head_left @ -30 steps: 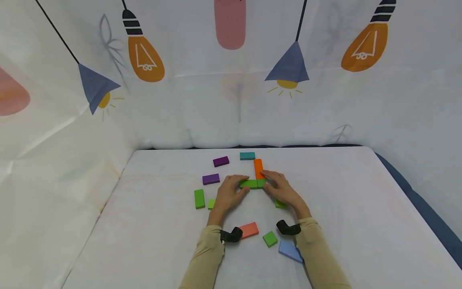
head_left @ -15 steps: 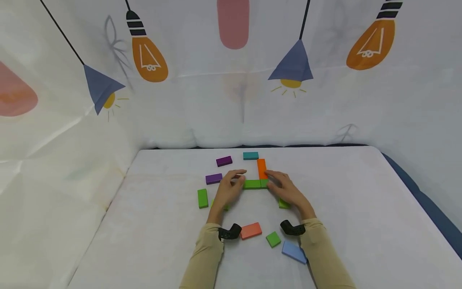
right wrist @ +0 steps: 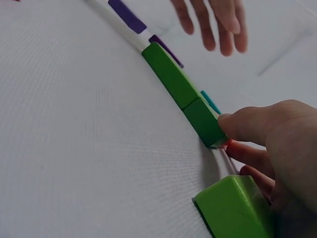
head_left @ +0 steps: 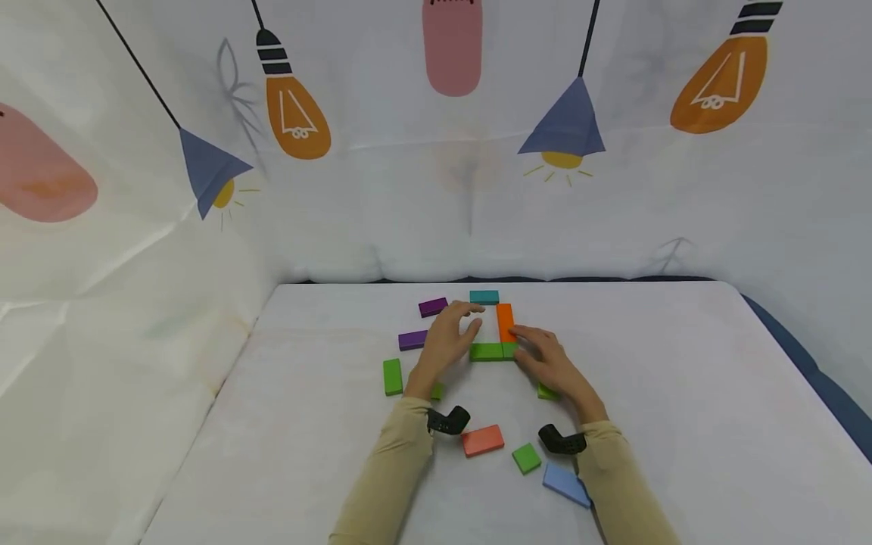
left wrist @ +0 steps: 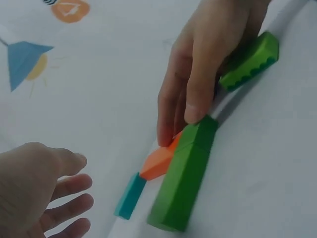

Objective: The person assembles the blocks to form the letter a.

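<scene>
White cloth covered the table [head_left: 681, 393], and printed lamp-and-bulb fabric hung behind and to the left of it. From the head view, the left hand [head_left: 450, 341] hovered with relaxed, spread fingers between the purple blocks and the orange block [head_left: 505, 323], holding nothing, while the right hand [head_left: 548, 362] lay with its fingertips against the joint where the orange block met the long green block [head_left: 487, 351] and a small green block [head_left: 509, 350]. My count there was two purple blocks [head_left: 433, 306], one teal block [head_left: 484, 297], one orange, one salmon block [head_left: 483, 440], one blue piece [head_left: 567, 484], and six green pieces in all, two of them half hidden under the hands. The left wrist view showed the right hand's thumb and fingers pressed on the end of the green row beside the orange block, the teal one beyond it, the left fingers loose and empty in the near corner. The right wrist view showed the thumb resting on the small green block, another green block [right wrist: 237, 206] under the palm, and the left hand open above the far purple ones. The likely slip, as I judged it, was a sideways push from the right fingertips or a brush from the left hand knocking the green row out of square with the orange block, since nothing held the pieces together.
</scene>
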Action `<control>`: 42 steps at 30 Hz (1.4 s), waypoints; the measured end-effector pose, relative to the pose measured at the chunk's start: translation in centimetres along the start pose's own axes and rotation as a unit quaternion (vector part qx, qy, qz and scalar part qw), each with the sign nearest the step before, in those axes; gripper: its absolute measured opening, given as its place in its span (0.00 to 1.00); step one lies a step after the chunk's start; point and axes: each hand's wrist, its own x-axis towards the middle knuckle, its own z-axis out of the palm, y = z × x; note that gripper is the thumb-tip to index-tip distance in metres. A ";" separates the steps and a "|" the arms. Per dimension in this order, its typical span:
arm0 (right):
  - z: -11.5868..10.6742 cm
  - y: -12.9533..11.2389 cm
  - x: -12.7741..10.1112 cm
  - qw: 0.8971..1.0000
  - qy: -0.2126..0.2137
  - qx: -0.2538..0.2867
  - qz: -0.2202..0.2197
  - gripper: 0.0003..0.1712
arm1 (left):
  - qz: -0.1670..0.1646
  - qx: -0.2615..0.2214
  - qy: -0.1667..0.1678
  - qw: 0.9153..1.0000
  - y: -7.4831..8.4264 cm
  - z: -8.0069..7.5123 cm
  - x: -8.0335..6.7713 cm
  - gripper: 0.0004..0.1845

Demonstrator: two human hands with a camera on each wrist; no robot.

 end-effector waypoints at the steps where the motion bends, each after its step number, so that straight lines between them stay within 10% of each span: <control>1: -0.1 0.0 0.0 1.000 0.000 0.001 -0.003 0.26 | 0.002 0.021 -0.005 1.000 0.2 -0.1 0.6 0.13; 7: -0.1 0.1 -0.1 1.000 -0.004 0.012 -0.001 0.27 | -0.021 0.094 -0.038 0.995 -0.1 -0.8 3.5 0.14; 23: 0.4 0.2 -0.1 1.000 0.010 0.012 -0.005 0.26 | -0.026 0.108 -0.087 0.990 -0.7 0.2 6.6 0.21; 42: 0.0 -0.2 -0.3 1.000 0.005 0.008 -0.005 0.26 | -0.028 0.137 -0.119 0.983 -2.1 2.5 7.6 0.22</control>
